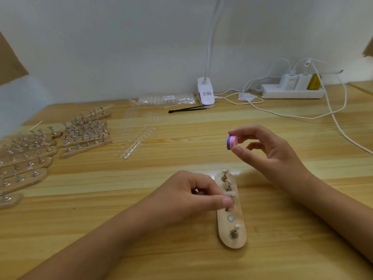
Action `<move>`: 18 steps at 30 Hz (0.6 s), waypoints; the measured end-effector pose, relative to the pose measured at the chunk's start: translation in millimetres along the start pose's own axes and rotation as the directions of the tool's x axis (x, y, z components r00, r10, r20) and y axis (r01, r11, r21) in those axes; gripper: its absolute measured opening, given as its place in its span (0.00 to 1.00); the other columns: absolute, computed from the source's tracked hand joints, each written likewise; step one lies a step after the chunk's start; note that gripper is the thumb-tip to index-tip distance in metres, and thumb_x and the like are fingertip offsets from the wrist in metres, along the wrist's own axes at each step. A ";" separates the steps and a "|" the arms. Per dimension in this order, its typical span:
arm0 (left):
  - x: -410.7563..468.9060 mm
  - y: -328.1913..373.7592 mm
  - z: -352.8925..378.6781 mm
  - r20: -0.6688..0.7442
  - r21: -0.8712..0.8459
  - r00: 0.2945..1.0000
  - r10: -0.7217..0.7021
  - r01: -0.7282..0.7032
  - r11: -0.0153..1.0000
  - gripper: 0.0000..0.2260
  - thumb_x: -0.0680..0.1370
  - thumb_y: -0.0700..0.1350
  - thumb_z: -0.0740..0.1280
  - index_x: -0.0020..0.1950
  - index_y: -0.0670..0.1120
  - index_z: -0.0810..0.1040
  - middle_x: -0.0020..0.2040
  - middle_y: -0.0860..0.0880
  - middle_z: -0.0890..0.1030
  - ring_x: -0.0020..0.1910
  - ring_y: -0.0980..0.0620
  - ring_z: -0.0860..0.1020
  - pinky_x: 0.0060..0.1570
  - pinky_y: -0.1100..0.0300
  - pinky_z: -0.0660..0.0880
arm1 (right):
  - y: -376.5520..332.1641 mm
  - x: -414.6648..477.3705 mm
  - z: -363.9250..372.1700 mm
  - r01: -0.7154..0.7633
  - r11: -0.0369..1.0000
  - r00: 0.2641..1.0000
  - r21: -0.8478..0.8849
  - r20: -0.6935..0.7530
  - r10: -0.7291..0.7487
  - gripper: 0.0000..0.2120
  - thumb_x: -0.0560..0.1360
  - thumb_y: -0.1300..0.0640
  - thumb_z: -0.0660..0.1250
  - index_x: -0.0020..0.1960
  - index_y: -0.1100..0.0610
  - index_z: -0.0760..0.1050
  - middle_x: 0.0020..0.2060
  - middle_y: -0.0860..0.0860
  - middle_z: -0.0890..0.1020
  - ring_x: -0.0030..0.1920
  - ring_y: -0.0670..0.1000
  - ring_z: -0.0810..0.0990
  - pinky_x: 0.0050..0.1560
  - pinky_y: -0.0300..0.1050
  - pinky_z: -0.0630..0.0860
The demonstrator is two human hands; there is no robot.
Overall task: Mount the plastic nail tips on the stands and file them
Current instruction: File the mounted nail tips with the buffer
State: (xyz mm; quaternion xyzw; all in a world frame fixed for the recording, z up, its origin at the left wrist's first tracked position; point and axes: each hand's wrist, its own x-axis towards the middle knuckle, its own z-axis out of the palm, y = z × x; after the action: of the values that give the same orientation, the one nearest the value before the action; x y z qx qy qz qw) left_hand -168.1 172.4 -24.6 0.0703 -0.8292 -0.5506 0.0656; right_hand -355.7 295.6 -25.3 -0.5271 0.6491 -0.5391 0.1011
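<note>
A wooden oval stand base (232, 242) lies on the table in front of me, with small metal pegs standing along it. My left hand (193, 195) pinches a peg with a clear nail tip (230, 196) at the middle of the base. Up and to the right, my right hand (268, 150) holds a small purple and pink file block (231, 142) between thumb and fingers, raised above the table and apart from the base.
Many more wooden stand bases (84, 136) with pegs lie in rows at the left. Clear nail tip strips (137, 142) lie mid-table. At the back stand a white clip lamp (205, 93), black tweezers (187, 109), a bag of tips (167, 99) and a power strip (292, 90) with cables.
</note>
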 end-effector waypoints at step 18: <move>5.4 -3.8 11.2 -0.225 -0.492 0.974 -0.012 -0.103 0.864 0.03 0.76 0.49 0.69 0.44 0.52 0.81 0.41 0.44 0.85 0.41 0.51 0.84 0.40 0.65 0.78 | -9.4 -12.9 13.7 0.241 0.971 0.969 0.002 0.065 -0.240 0.14 0.74 0.52 0.68 0.58 0.54 0.78 0.53 0.47 0.81 0.56 0.53 0.79 0.52 0.48 0.76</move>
State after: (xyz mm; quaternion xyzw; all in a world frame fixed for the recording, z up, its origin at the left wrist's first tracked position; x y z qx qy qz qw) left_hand -175.3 180.0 -32.2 0.0919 -0.6469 -0.7337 0.1861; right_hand -335.2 299.0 -28.8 -0.6193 0.5784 -0.5282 0.0545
